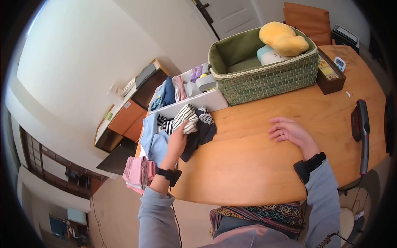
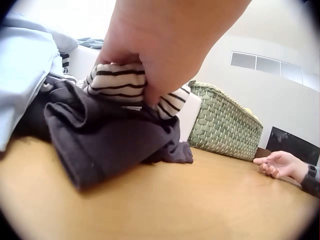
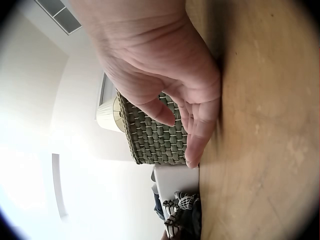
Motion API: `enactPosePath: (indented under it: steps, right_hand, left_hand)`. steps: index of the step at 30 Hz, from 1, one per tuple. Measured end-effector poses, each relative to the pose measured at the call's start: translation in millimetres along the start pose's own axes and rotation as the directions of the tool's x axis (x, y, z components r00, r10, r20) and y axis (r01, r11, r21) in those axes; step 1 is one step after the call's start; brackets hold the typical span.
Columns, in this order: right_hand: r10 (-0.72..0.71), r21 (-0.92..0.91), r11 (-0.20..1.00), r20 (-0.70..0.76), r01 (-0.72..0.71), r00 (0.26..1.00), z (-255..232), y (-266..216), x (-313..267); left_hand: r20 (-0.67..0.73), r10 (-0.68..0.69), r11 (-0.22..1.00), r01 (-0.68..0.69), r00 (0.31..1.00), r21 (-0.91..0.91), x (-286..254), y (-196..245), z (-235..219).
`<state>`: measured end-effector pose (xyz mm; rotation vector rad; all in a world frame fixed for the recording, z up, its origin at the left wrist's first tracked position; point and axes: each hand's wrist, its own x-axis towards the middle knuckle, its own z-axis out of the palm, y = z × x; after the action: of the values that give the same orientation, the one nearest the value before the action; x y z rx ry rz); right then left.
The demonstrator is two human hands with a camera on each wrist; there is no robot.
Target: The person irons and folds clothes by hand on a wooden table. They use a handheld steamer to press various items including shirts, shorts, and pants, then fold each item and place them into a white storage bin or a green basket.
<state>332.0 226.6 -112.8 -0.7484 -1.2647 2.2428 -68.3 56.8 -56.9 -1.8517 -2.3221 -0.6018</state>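
Note:
My left hand (image 1: 177, 142) grips a white cloth with black stripes (image 1: 187, 117), its thumb and fingers pinching the folds in the left wrist view. Under and beside this cloth lies a dark garment (image 2: 110, 137), crumpled on the wooden table. A light blue garment (image 1: 155, 144) is just left of the hand, and a stack of folded pink clothes (image 1: 138, 171) sits at the table's left edge. My right hand (image 1: 289, 131) rests on its side on the tabletop, fingers loosely bent, holding nothing.
Behind the clothes stands a white bin (image 1: 194, 102) with rolled clothes inside. Right of it is a green woven basket (image 1: 269, 84) holding a yellow plush toy (image 1: 283, 39). A brown box (image 1: 332, 80), a small timer (image 1: 339, 63) and a black corded appliance (image 1: 364, 136) are farther right.

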Motion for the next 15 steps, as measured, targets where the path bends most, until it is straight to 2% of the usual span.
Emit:
enactPosePath:
  steps: [2,3,4,6,7,9,10,11,12,13,14,15]
  right_hand:
    - [-0.001,0.006,1.0,-0.005,0.001,1.0,0.4,0.2,0.2]
    - [0.003,0.009,1.0,0.009,-0.003,1.0,0.8,0.2,0.1]
    - [0.008,0.011,1.0,0.022,-0.009,1.0,1.0,0.3,0.3]
    - [0.001,0.018,1.0,0.026,-0.001,1.0,0.4,1.8,1.1]
    - [0.0,0.014,1.0,0.044,0.0,0.999,0.3,2.1,1.2]
    - [0.002,-0.011,1.0,0.048,-0.002,0.999,1.2,1.4,0.9]
    - [0.004,-0.037,0.999,0.065,-0.002,0.998,2.1,0.0,-0.2]
    - [0.005,-0.042,0.999,0.05,-0.003,0.999,4.8,-2.5,-1.8]
    - [0.021,-0.06,0.998,0.084,-0.016,0.996,8.4,-5.4,-3.4]
    - [0.036,-0.079,0.997,0.117,-0.027,0.992,9.9,-8.4,-4.8]
    - [0.031,-0.084,0.996,0.097,-0.023,0.995,8.5,-5.0,-1.9]
    - [-0.031,0.135,0.991,0.166,0.008,0.986,5.5,5.5,5.7]
  left_hand:
    - [-0.07,-0.149,0.988,0.151,0.986,0.022,8.7,8.0,-13.3]
    - [-0.198,-0.059,0.997,0.068,0.978,0.04,9.0,22.3,-24.4]
    - [-0.252,-0.025,1.0,0.029,0.967,0.012,10.5,33.7,-34.2]
    - [-0.251,-0.071,0.982,0.024,0.965,-0.186,8.3,67.6,-53.8]
    - [-0.244,-0.064,0.981,0.016,0.968,-0.193,6.6,86.2,-61.8]
    - [-0.192,-0.068,0.845,-0.046,0.979,-0.533,1.7,122.9,-69.5]
    - [-0.188,-0.064,0.837,-0.05,0.98,-0.545,-0.6,138.0,-67.3]
    - [-0.128,-0.14,0.622,-0.013,0.982,-0.783,-2.7,152.5,-63.1]
    - [-0.043,-0.191,0.341,0.025,0.981,-0.94,-3.5,163.0,-56.9]
    - [0.052,-0.177,0.169,0.082,0.983,-0.982,-2.9,169.6,-50.0]
    - [0.116,-0.093,0.001,0.116,0.989,-0.993,-1.0,176.0,-41.9]
    - [0.172,-0.093,-0.046,0.168,0.981,-0.985,1.4,180.1,-30.5]
